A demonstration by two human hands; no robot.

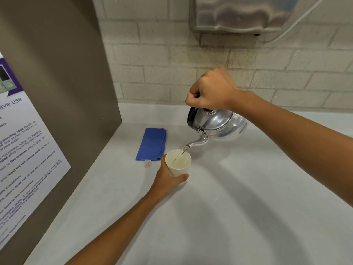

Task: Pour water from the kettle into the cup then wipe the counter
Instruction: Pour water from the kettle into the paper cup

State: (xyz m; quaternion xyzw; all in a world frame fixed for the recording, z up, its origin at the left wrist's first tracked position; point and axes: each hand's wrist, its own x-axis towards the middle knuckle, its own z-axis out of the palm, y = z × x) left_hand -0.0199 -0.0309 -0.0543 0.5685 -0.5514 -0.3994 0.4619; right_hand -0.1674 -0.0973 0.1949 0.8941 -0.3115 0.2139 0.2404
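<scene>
A shiny metal kettle (219, 127) hangs tilted above the white counter (229, 207), its spout pointing down and left. My right hand (212, 90) is shut on its black handle from above. A thin stream of water runs from the spout into a white paper cup (178, 161), which stands on the counter. My left hand (168, 178) is wrapped around the cup's lower part. A folded blue cloth (151, 144) lies flat on the counter just left of the cup.
A brown cabinet side (57, 92) with a printed microwave notice (23, 159) walls off the left. A pale brick wall (191, 64) runs behind the counter, with a metal dispenser (238, 14) mounted high on it.
</scene>
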